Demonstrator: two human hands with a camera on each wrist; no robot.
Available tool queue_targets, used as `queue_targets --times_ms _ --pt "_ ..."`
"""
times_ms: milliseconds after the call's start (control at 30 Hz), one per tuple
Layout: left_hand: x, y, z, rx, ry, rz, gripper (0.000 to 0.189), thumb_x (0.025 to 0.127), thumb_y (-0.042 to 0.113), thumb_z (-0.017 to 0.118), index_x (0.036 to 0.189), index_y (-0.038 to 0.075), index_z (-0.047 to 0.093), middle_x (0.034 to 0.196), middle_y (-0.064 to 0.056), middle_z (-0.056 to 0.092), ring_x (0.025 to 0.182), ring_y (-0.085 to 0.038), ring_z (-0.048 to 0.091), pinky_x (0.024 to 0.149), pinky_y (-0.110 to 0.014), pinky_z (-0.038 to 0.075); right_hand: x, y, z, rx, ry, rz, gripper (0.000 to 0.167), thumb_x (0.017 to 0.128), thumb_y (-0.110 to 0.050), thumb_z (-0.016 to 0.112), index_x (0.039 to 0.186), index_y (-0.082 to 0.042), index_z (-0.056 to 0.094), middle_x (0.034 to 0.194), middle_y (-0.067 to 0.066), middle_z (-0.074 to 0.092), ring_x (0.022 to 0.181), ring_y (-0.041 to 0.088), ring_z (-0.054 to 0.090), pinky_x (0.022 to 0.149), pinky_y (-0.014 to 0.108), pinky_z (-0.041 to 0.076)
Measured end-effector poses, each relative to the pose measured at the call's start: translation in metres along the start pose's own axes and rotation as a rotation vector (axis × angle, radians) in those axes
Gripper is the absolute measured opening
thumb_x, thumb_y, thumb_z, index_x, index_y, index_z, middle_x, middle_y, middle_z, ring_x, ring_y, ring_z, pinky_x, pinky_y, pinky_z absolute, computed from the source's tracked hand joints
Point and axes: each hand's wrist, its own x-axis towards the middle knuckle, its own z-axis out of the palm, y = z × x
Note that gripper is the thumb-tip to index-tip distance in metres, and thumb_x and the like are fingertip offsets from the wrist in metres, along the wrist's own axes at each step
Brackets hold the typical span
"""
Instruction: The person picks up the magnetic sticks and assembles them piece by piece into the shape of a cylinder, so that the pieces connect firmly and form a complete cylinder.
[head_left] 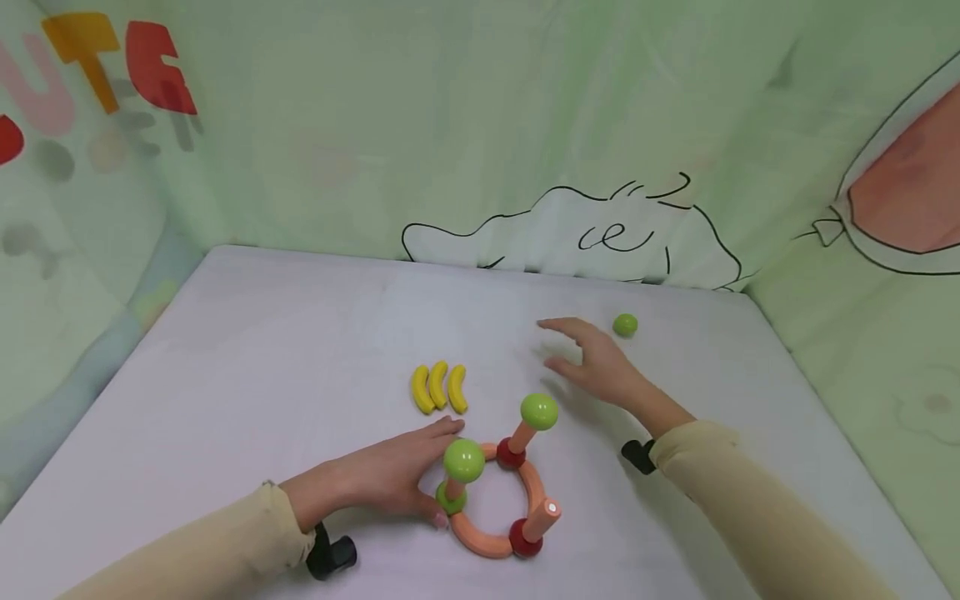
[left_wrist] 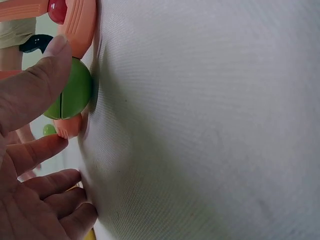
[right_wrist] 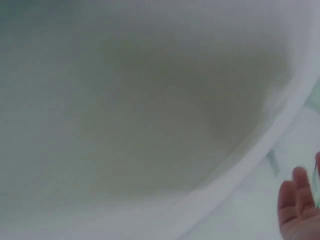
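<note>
A toy ring frame [head_left: 480,543] of orange curved pieces joined by red and green balls lies on the table. Orange rods rise from its joints; two carry green balls [head_left: 539,412] on top, while the front right rod [head_left: 542,521] has a bare end. My left hand [head_left: 390,473] holds the ring's left side, thumb against the lower green ball [left_wrist: 77,90] and index finger at the orange piece beside it. Over the table, with fingers spread and nothing in them, is my right hand [head_left: 600,362]. Just beyond it lies a loose green ball [head_left: 626,325].
Three small yellow bananas [head_left: 438,387] lie side by side behind my left hand. The white-covered table [head_left: 300,333] ends at a printed cloth wall [head_left: 337,125] at the back, with more cloth on both sides.
</note>
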Motion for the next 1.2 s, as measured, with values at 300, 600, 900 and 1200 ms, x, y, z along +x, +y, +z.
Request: queue_targets --times_ms 300,600,900,1200 --pt "0.000 -0.001 0.001 -0.004 0.008 0.024 0.081 0.079 0.022 0.089 0.149 0.019 0.050 0.167 -0.013 0.031 0.156 -0.030 0.028 0.122 -0.055 0.033 0.023 -0.056 0.042 -0.113 -0.245 -0.503 0.041 0.089 0.000 0.074 0.129 -0.009 0.069 0.136 0.012 0.067 0.127 0.037 0.058 0.105 0.056 0.049" --pt "0.001 0.001 0.002 0.000 0.010 0.008 0.079 0.079 0.022 0.089 0.148 0.021 0.051 0.167 -0.012 0.032 0.155 -0.030 0.030 0.121 -0.054 0.034 0.021 -0.058 0.044 -0.319 -0.251 -0.474 0.040 0.092 -0.003 0.072 0.130 -0.014 0.069 0.129 0.008 0.069 0.125 0.036 0.058 0.100 0.055 0.052" --pt "0.000 0.002 0.002 -0.010 0.006 -0.001 0.074 0.079 0.022 0.089 0.144 0.021 0.054 0.167 -0.011 0.032 0.154 -0.031 0.031 0.120 -0.054 0.035 0.021 -0.055 0.043 -0.375 -0.195 -0.450 0.021 0.090 -0.013 0.078 0.111 -0.012 0.075 0.113 0.008 0.070 0.112 0.029 0.061 0.095 0.047 0.054" --pt "0.002 -0.003 0.006 0.008 0.055 0.044 0.076 0.076 0.032 0.092 0.142 0.022 0.056 0.163 -0.013 0.036 0.155 -0.034 0.030 0.120 -0.054 0.036 0.012 -0.059 0.036 -0.322 -0.270 -0.280 0.016 0.088 -0.014 0.081 0.102 -0.009 0.073 0.103 0.005 0.075 0.105 0.027 0.064 0.093 0.042 0.054"
